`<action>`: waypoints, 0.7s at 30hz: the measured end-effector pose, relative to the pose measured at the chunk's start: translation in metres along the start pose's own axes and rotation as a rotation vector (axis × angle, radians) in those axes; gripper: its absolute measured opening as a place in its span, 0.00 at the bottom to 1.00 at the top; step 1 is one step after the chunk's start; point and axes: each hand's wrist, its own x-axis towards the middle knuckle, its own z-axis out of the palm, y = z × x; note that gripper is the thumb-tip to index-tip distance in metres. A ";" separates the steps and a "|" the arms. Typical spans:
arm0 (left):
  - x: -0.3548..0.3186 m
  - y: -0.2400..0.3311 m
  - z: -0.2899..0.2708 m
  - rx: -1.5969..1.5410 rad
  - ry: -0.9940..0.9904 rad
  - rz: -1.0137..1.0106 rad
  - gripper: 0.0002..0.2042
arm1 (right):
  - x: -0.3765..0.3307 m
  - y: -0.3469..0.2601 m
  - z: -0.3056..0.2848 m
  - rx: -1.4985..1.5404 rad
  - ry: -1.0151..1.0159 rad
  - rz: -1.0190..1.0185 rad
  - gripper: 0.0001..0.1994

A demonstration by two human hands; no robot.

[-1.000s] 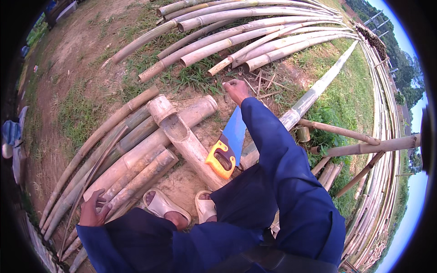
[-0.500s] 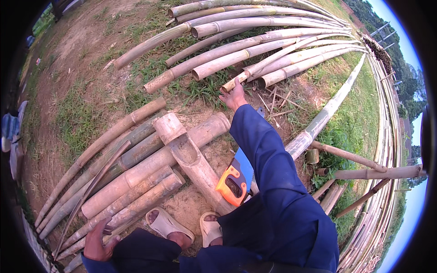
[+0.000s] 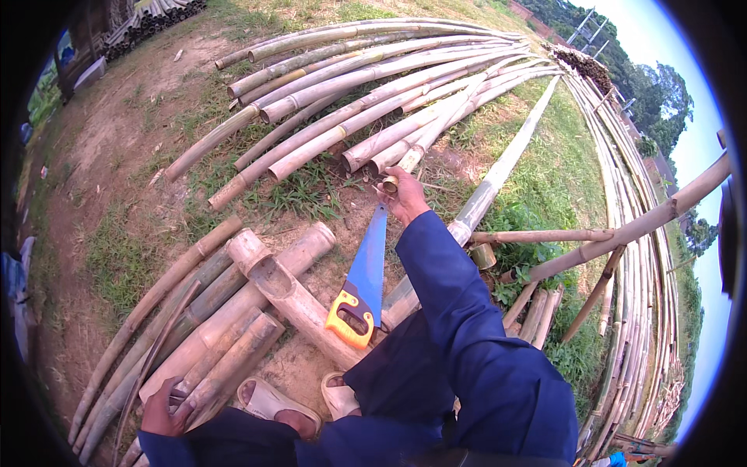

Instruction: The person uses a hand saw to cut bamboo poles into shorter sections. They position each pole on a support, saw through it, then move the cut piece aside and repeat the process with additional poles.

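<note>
The right hand point(image 3: 405, 198) is stretched out just beyond the tip of the blue hand saw point(image 3: 362, 284), with its fingers curled around a short bamboo ring piece point(image 3: 390, 184) — this piece is held above the bare ground, near the cut ends of the long bamboo poles point(image 3: 373, 93) further from the saw. The saw with its yellow handle lies on the ground, beside the split bamboo trough point(image 3: 292, 300) on its left. Far to the lower left of the saw, the left hand point(image 3: 163, 409) rests on the thick bamboo bundle point(image 3: 194, 335), fingers bent over one pole — how tightly, I cannot tell.
</note>
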 end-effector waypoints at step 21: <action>-0.005 -0.078 0.010 -0.154 0.048 -0.055 0.26 | -0.158 -0.106 -0.254 -0.187 0.064 0.024 0.09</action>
